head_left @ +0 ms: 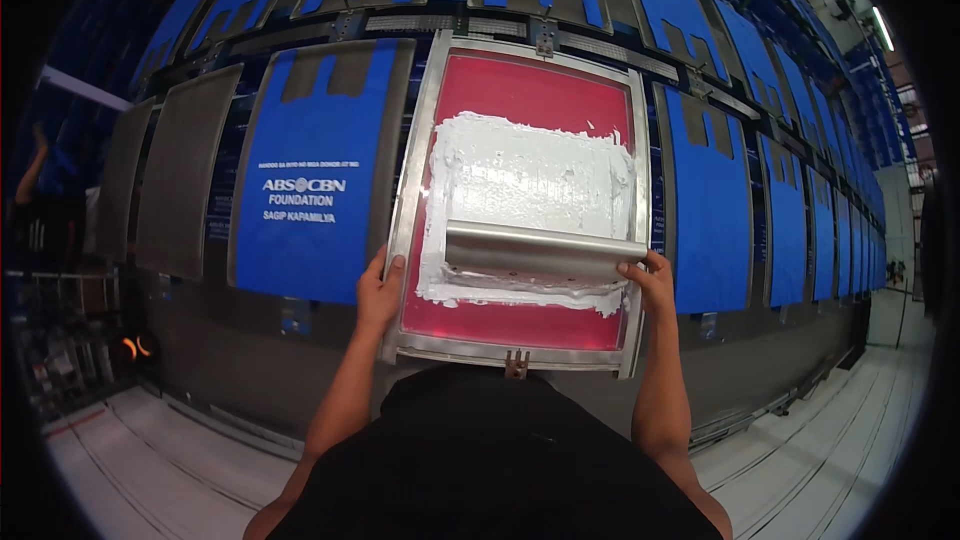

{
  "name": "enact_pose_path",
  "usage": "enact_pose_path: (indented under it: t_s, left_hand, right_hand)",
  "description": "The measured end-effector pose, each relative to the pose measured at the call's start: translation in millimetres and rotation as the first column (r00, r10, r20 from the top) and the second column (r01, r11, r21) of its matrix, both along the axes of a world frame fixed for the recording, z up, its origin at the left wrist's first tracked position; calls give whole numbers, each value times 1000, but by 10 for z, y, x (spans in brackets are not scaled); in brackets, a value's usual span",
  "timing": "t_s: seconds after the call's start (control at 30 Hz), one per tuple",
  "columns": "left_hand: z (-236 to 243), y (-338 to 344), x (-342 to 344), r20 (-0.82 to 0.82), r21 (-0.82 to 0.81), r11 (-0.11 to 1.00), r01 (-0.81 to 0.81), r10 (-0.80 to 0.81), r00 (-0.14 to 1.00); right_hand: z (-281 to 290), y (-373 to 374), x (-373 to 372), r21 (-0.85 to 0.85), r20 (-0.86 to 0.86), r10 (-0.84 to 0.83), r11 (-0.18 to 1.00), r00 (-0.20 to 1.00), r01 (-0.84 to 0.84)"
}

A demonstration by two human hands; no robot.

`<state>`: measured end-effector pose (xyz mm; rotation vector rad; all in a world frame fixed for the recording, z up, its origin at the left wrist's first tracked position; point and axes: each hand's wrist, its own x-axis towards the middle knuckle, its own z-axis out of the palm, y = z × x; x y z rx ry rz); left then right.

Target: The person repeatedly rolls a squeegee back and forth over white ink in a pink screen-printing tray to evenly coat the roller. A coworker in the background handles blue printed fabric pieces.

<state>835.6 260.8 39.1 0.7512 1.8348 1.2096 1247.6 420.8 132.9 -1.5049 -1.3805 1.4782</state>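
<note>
Blue bags (310, 145), hands (377, 292) (655, 286) curled around frame (417, 170)

Readable print's all on the blue bag-shaped piece (310, 130) on the left: four lines of white caps (300, 201), second one biggest, with a round emblem mid-line. Pale marks on the blue strip (217, 227) beside it are too small to read.

Fisheye view, black at the rim, straight edges bowed; centre fairly sharp. Illumination: bright strip lights (883, 28) at upper right, far left dim. Small glints on the white paste (540, 180); soft sheen along the metal squeegee (540, 252).
</note>
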Motion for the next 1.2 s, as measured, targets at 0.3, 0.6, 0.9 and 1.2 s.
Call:
enact_pose_path:
  t_s: [0.3, 0.6, 0.9, 1.2]
  left_hand:
    - [19, 183, 452, -162, -98, 993, -59, 42, 986]
    - [-48, 278, 562, -11, -137, 980, -144, 144, 990]
    - [-148, 229, 485, 60, -70, 992, -106, 111, 992]
    - [-276, 213, 432, -82, -106, 989, -99, 90, 993]
  right_hand:
    - [-272, 451, 517, -24, 123, 71, 997, 990, -68]
    - [-495, 542, 519, 0, 20, 140, 990, 990, -140]
    - [-507, 431, 539, 10, -6, 121, 993, 993, -121]
    - [-494, 467, 503, 59, 28, 156, 986, 987, -157]
